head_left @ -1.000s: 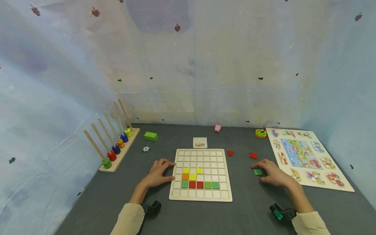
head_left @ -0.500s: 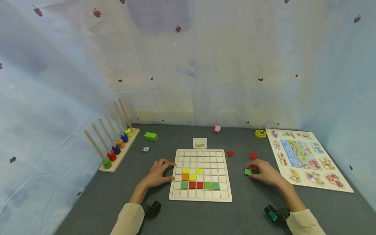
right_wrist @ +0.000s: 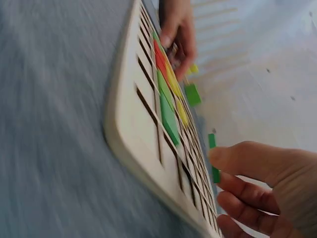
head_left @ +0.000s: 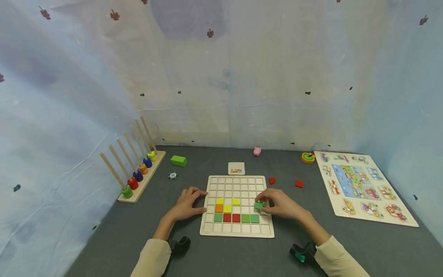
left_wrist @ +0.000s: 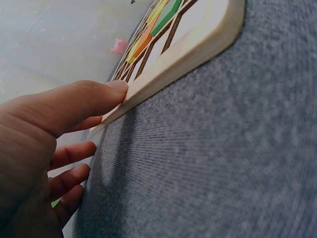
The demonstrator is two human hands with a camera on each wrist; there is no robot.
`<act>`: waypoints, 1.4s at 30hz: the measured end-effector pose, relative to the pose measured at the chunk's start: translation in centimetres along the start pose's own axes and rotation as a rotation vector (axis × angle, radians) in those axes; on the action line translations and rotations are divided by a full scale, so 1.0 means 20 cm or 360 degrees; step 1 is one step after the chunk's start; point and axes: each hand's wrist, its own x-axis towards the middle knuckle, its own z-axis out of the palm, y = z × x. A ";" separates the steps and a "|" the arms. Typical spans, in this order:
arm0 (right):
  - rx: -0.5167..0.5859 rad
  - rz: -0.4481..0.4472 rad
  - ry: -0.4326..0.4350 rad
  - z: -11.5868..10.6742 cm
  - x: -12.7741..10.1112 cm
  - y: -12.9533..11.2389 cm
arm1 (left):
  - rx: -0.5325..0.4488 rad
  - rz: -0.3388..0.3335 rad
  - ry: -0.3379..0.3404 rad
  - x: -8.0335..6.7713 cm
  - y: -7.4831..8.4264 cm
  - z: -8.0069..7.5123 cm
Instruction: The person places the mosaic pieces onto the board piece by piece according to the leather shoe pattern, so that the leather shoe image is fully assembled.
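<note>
A wooden grid board point(head_left: 237, 232) lies flat on the dark cloth, holding green, red, orange and yellow tiles in its squares. My left hand point(head_left: 187, 204) rests at its left edge; in the left wrist view the thumb point(left_wrist: 106, 91) touches the rim and the other fingers are spread loosely. Above the right part of the grid my right hand point(head_left: 282, 204) pinches a green square tile point(head_left: 258, 205) between thumb and fingers. The right wrist view shows that tile point(right_wrist: 213, 158) edge-on, raised off the board. A small pattern card point(head_left: 236, 168) lies just behind the board.
Two red tiles, one quarter-round point(head_left: 272, 180) and one square point(head_left: 299, 184), lie right of the board. A picture puzzle point(head_left: 373, 186) is farther right. At left stand a peg rack point(head_left: 143, 179), a green block point(head_left: 178, 160) and a chip point(head_left: 173, 175). A pink pig point(head_left: 257, 151) sits behind.
My right hand has picked the green tile up from the cloth at the right and carried it left over the board. The left hand has stayed at the board's edge.
</note>
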 end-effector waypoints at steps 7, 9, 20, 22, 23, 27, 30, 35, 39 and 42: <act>0.0046 -0.0227 0.0090 0.13 0.10 -0.04 | -0.0008 -0.0059 -0.0043 0.00 0.03 -0.02; 0.0040 -0.0266 0.0101 0.16 0.12 -0.05 | -0.0011 -0.0087 -0.0059 0.00 0.03 -0.03; -0.0019 -0.0325 0.0186 0.26 0.18 -0.09 | -0.0022 -0.0123 -0.0088 0.00 0.05 -0.03; -0.0040 -0.0318 0.0190 0.26 0.18 -0.09 | -0.0020 -0.0115 -0.0085 0.01 0.04 -0.03; -0.0045 -0.0321 0.0195 0.26 0.17 -0.09 | -0.0022 -0.0111 -0.0082 0.01 0.04 -0.03; -0.0046 -0.0337 0.0214 0.26 0.18 -0.08 | -0.0017 -0.0105 -0.0079 0.01 0.04 -0.03; -0.0046 -0.0347 0.0236 0.27 0.19 -0.07 | -0.0008 -0.0112 -0.0084 0.01 0.03 -0.02; -0.0094 -0.0304 0.0248 0.29 0.20 -0.08 | -0.0004 -0.0116 -0.0086 0.01 0.02 -0.02; -0.0118 -0.0270 0.0248 0.29 0.20 -0.08 | -0.0008 -0.0096 -0.0077 0.01 0.03 -0.02; -0.0106 -0.0281 0.0276 0.28 0.19 -0.06 | -0.0011 -0.0090 -0.0069 0.00 0.03 -0.02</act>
